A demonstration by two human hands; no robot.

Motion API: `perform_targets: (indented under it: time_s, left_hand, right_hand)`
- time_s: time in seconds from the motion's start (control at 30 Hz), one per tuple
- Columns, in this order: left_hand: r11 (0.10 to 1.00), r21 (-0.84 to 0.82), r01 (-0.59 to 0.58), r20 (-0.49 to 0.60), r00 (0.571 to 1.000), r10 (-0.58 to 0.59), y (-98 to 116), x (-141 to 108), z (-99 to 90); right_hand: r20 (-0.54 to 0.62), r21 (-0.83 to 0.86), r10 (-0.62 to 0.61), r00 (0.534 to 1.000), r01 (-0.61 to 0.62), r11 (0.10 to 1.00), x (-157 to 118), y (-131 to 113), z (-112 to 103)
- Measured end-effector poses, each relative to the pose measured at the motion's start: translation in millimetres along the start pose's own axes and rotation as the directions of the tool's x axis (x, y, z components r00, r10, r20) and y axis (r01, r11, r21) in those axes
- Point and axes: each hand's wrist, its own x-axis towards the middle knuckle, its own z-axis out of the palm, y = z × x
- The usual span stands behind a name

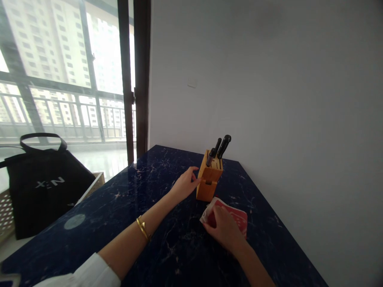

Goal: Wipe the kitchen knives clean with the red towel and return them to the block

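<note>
A wooden knife block (206, 187) stands upright on the dark blue marbled table (167, 251), with several black-handled utensils (224, 145) upright in its top slots. My left hand (187, 182) is at the block's left side, fingers curved and apart. Its fingertips look to be against the wood; how firmly they press, I cannot tell. In front of the block my right hand (223, 225) pinches the left part of a red-and-white cloth (239, 217). The cloth lies folded on the table, partly covered by that hand.
At the left, a black tote bag (50, 191) hangs over a perforated white crate (97, 181) beside the table. A pale round mark (74, 221) shows on the tabletop's left. A grey wall (269, 99) borders the table's back and right.
</note>
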Motion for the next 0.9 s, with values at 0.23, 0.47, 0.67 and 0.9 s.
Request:
perform_targets:
  time_s: [0.23, 0.47, 0.67, 0.9]
  left_hand:
    - [0.994, 0.061, -0.089, -0.096, 0.991, 0.095, 43.7, 45.2, -4.7]
    - [0.981, 0.146, -0.131, -0.070, 0.987, 0.142, 54.7, 56.5, -5.3]
    - [0.966, 0.191, -0.176, -0.039, 0.982, 0.186, 59.8, 65.0, -13.5]
    - [0.961, 0.204, -0.187, -0.121, 0.969, 0.214, 80.3, 80.8, -40.4]
  right_hand:
    - [0.009, -0.035, -0.019, 1.000, 0.020, 0.999, 0.8, 3.4, 3.1]
    - [0.018, -0.027, -0.018, 1.000, 0.019, 0.999, 0.1, 4.8, 2.6]
    - [0.043, 0.032, -0.015, 0.999, 0.013, 0.999, 0.2, 3.7, 3.0]
    - [0.050, 0.064, -0.035, 0.998, 0.031, 0.997, -0.3, 3.6, 3.8]
